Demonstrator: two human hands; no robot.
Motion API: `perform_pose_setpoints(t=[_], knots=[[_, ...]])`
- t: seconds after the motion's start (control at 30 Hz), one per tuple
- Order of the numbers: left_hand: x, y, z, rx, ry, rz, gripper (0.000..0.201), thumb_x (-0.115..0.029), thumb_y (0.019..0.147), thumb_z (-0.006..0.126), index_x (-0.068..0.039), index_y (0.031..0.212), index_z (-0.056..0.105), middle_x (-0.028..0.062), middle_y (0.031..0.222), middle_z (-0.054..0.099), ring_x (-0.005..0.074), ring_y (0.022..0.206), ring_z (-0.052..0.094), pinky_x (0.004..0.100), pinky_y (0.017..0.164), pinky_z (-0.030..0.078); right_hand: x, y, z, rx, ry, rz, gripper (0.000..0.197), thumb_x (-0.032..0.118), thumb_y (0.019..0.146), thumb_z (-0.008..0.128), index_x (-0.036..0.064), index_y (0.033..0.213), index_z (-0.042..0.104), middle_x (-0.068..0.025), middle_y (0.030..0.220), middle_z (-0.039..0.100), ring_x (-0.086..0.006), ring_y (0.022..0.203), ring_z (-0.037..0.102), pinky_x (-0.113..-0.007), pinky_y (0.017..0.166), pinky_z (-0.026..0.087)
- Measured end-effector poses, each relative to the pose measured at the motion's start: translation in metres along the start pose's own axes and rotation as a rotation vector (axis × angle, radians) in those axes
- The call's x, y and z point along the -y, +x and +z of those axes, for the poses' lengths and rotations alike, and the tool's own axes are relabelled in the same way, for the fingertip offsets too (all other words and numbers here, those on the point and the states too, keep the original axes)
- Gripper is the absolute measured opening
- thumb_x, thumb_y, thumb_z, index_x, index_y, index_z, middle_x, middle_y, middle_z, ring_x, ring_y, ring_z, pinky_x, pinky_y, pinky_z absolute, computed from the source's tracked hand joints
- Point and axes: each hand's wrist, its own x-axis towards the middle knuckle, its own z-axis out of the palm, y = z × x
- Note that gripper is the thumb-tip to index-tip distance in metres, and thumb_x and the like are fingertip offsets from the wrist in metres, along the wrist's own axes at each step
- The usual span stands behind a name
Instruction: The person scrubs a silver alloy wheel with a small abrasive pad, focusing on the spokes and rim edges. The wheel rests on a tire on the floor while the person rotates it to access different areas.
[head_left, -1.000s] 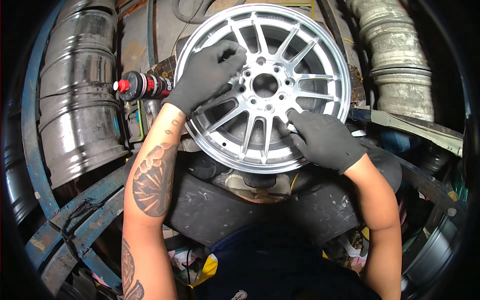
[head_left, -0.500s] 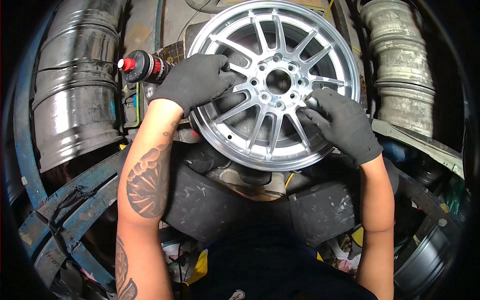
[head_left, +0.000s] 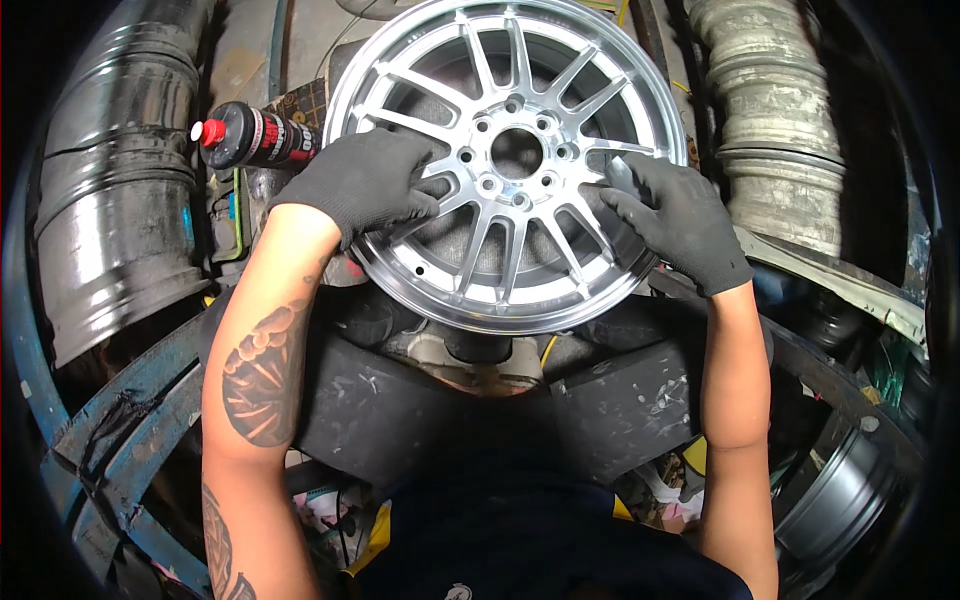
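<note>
A silver multi-spoke alloy wheel (head_left: 515, 225) lies face up in front of me, with a round centre bore and a ring of bolt holes. My left hand (head_left: 365, 180), in a dark grey knit glove, is closed over the wheel's left spokes. Gloved the same way, my right hand (head_left: 675, 215) rests at the right-hand spokes, thumb and fingers pinched together. Something small and greyish shows between those fingertips, too hidden to name. Beside my left hand, a black bottle (head_left: 258, 137) with a red cap lies on its side, pointing left.
Stacked shiny wheel barrels (head_left: 125, 170) run along the left, and duller barrels (head_left: 775, 130) along the right. Blue metal frame bars (head_left: 130, 400) cross at the lower left. Another silver rim (head_left: 835, 500) sits at the lower right.
The whole view has shifted, so the wheel and bottle appear farther left. Against the wheel, my right hand has moved outward from the hub, and my left hand slightly nearer me.
</note>
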Motion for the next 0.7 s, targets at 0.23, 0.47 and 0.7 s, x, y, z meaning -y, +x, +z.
perform_pose_setpoints(t=[0.23,0.47,0.7], knots=[[0.011,0.005,0.001,0.011,0.013,-0.071,0.058,-0.010,0.089,0.079,-0.015,0.146,0.066,0.0177,0.116,0.077,0.0360,0.107,0.075,0.0460,0.095,0.059,0.003,0.002,0.007,0.000,-0.004,-0.026,0.036,0.037,0.098,0.079,0.0050,0.113,0.071,-0.0189,0.099,0.072,-0.0428,0.091,0.068,-0.049,0.080,0.053],[0.006,-0.003,0.002,0.027,-0.035,-0.038,0.067,-0.010,0.083,0.085,-0.013,0.147,0.065,0.0181,0.122,0.076,0.0369,0.111,0.073,0.0446,0.097,0.058,0.001,0.001,0.014,0.042,-0.052,-0.045,0.033,0.034,0.099,0.077,0.0031,0.106,0.068,-0.0195,0.097,0.070,-0.0442,0.092,0.066,-0.050,0.081,0.052],[0.004,0.000,0.013,0.054,0.040,-0.047,0.069,-0.025,0.075,0.092,-0.011,0.139,0.068,0.0190,0.121,0.076,0.0386,0.113,0.073,0.0481,0.097,0.058,0.010,-0.001,0.016,0.053,-0.064,-0.106,0.029,0.031,0.099,0.077,0.0054,0.111,0.070,-0.0182,0.098,0.070,-0.0417,0.092,0.068,-0.050,0.081,0.053]])
